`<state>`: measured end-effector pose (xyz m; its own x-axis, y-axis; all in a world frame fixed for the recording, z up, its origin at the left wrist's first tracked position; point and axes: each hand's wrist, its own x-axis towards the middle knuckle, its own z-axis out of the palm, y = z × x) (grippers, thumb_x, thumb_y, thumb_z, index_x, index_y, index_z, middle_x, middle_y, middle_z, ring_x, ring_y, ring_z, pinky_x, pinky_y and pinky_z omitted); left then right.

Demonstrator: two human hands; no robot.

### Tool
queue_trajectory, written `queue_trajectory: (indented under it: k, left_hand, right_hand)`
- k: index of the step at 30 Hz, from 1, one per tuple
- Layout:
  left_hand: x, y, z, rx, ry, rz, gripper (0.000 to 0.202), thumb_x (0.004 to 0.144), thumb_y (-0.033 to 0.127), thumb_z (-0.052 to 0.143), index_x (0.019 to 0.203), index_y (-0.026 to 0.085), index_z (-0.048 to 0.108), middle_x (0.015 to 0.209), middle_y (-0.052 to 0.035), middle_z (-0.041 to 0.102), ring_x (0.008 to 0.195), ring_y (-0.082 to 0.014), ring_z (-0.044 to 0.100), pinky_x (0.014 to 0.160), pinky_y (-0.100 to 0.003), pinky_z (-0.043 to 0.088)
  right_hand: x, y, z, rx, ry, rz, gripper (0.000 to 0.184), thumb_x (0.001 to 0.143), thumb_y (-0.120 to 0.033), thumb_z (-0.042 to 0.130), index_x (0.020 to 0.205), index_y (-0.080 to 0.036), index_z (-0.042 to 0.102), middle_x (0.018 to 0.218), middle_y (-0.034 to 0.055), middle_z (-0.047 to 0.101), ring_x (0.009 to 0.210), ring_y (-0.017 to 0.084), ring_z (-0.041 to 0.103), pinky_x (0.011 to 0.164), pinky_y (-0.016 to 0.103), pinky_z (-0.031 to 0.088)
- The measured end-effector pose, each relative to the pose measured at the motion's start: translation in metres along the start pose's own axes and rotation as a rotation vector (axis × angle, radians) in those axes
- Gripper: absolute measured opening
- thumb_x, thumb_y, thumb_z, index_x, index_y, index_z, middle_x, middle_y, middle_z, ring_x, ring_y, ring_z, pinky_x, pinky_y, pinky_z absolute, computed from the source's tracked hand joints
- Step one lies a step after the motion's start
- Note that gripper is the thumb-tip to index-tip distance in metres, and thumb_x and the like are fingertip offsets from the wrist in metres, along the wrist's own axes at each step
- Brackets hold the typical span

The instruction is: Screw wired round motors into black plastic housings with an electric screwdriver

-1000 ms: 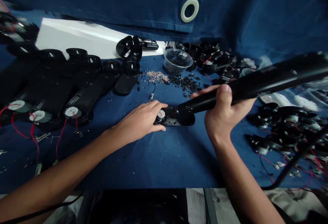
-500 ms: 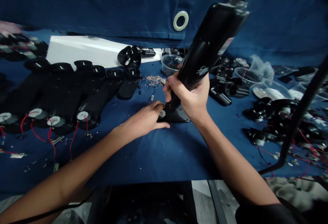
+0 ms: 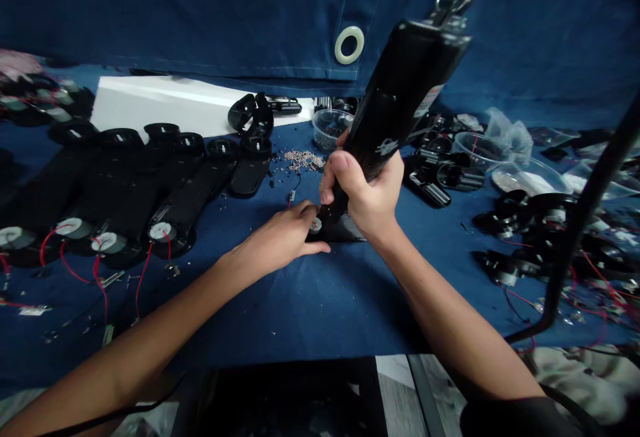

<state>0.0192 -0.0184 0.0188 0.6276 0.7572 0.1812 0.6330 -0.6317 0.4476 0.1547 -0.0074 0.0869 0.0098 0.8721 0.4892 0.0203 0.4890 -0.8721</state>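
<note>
The right hand [image 3: 367, 200] is closed tight around the lower barrel of a black power screwdriver [image 3: 400, 104], which leans toward 1 o'clock with its tip down on a black housing [image 3: 345, 230] lying on the desk [image 3: 310, 304]. The left hand [image 3: 283, 240], at 9 o'clock of the tip, pinches the housing's round end between thumb and fingers. At 12 o'clock lie a pile of screws [image 3: 303, 158] and a clear bowl [image 3: 330, 127]. Farther out at 9 o'clock sits a row of finished housings [image 3: 150, 184] with red wires.
</note>
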Motion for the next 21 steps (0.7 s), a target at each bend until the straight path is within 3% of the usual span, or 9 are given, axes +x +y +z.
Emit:
queue_trajectory:
  k: [7, 21]
  left_hand:
    - [-0.0005, 0.0013, -0.0002, 0.039, 0.013, 0.011, 0.051, 0.081, 0.050, 0.062, 0.111, 0.012, 0.051, 0.125, -0.0151, 0.050, 0.112, -0.0309, 0.054, 0.088, -0.038, 0.049]
    - [-0.0009, 0.0005, -0.0011, 0.025, -0.008, 0.007, 0.053, 0.082, 0.051, 0.061, 0.116, 0.011, 0.049, 0.124, -0.0152, 0.051, 0.109, -0.0301, 0.056, 0.089, -0.038, 0.049]
  right_hand:
    - [0.0002, 0.0004, -0.0031, -0.030, -0.063, -0.008, 0.036, 0.077, -0.057, 0.059, 0.092, -0.028, 0.044, 0.055, -0.0047, 0.050, 0.045, 0.013, 0.053, 0.051, 0.031, 0.048]
    - [0.0009, 0.0047, -0.0031, -0.027, -0.139, 0.013, 0.042, 0.076, -0.062, 0.056, 0.094, -0.027, 0.042, 0.057, -0.0066, 0.048, 0.046, 0.011, 0.049, 0.049, 0.029, 0.045]
